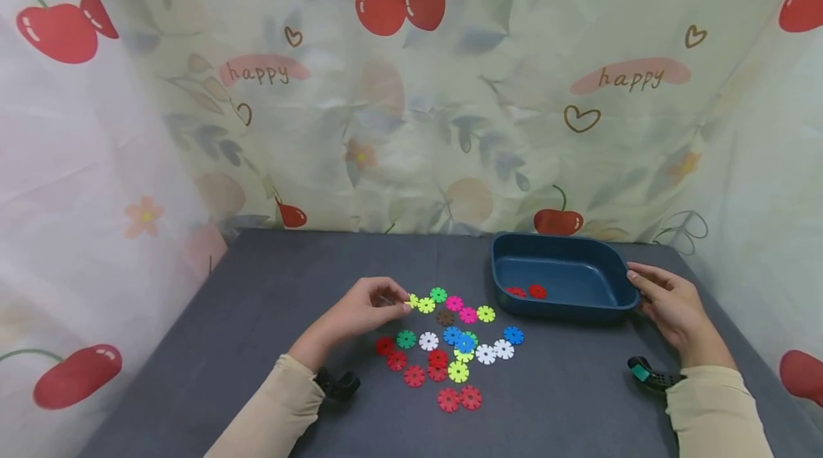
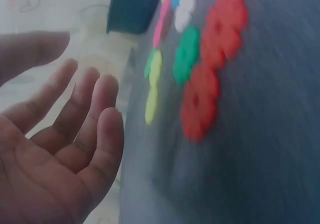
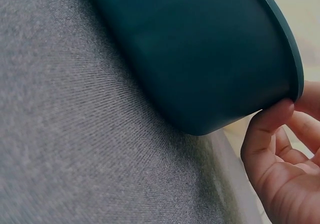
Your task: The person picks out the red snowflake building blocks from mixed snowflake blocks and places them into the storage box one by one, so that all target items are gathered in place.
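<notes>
My left hand (image 1: pixel 369 311) hovers at the left end of the spread of notched plastic discs, fingers loosely bent and apart. Nothing lies in its palm in the left wrist view. Closest to its fingertips are the yellow discs (image 1: pixel 426 305), overlapped by them in the head view. At the right, my right hand (image 1: pixel 671 308) pinches the rim of a dark blue plastic tub (image 1: pixel 559 311), thumb outside and fingers over the edge, as the right wrist view shows around the tub wall (image 3: pixel 200 58). Inside the tub lie red discs (image 1: pixel 537 291).
More discs lie loose on the grey table (image 1: pixel 257 301): red discs (image 1: pixel 414 376) nearest the front, white discs (image 1: pixel 485 354), blue discs (image 1: pixel 514 335), pink discs (image 1: pixel 468 314) and a brown disc (image 1: pixel 446 317). A printed curtain (image 1: pixel 418 108) encloses the back and sides.
</notes>
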Motion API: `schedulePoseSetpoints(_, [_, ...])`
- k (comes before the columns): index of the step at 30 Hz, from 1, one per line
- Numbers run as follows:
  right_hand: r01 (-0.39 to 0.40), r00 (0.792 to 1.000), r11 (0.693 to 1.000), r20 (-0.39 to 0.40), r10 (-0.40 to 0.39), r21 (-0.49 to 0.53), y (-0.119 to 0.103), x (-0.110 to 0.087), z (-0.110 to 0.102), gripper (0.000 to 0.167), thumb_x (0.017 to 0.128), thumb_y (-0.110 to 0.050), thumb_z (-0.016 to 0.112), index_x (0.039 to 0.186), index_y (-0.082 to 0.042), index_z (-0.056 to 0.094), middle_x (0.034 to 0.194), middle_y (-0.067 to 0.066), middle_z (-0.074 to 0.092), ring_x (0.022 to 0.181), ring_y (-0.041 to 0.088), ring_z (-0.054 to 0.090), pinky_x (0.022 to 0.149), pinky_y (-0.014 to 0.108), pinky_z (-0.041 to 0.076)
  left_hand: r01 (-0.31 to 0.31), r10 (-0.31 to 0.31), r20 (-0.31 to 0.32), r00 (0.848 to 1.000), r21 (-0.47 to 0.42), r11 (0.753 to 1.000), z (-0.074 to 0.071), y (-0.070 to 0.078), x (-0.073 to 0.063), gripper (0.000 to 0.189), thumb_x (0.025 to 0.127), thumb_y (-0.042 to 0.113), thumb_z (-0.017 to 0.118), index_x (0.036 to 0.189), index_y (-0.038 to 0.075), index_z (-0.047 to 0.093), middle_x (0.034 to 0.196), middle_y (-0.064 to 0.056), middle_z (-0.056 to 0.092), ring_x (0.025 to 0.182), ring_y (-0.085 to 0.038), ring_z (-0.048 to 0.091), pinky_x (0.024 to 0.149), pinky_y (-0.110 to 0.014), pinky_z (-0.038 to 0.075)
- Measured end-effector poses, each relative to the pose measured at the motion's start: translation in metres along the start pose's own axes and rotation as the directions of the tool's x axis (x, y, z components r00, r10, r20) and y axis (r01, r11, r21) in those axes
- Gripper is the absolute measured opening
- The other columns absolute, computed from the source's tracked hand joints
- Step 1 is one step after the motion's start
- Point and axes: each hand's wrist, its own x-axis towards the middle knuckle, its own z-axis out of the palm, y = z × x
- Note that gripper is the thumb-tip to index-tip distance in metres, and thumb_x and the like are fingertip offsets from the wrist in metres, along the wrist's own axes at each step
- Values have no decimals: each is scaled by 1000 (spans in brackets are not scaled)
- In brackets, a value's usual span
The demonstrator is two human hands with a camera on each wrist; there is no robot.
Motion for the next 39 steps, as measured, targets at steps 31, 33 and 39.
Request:
schedulePoseSetpoints(31, [7, 1000, 999, -31, -6, 35, 0, 0, 2, 41, 100, -35, 75, 139, -21, 69, 105, -15, 67, 83, 5, 60, 68, 24, 56, 34, -50, 96, 994, 164, 986, -14, -26, -30, 32, 82, 10, 90, 111, 6, 77, 105, -10, 73, 84, -16, 66, 75, -27, 56])
schedulePoseSetpoints(33, [3, 999, 1000, -34, -2, 30, 0, 0, 2, 41, 100, -36, 75, 138, -21, 69, 105, -16, 67, 84, 5, 60, 68, 24, 56, 39, -55, 91, 994, 167, 985, -14, -26, -31, 32, 80, 8, 91, 110, 7, 77, 104, -9, 73, 83, -16, 65, 74, -27, 55])
schedulePoseSetpoints(39, [8, 1000, 999, -27, -7, 45, 0, 0, 2, 41, 100, -34, 75, 138, -20, 69, 106, -16, 68, 88, 4, 63, 71, 23, 58, 48, -64, 79, 995, 188, 981, -10, -23, -31, 33, 77, 1, 91, 106, 7, 77, 102, -8, 72, 83, -18, 62, 72, -28, 54])
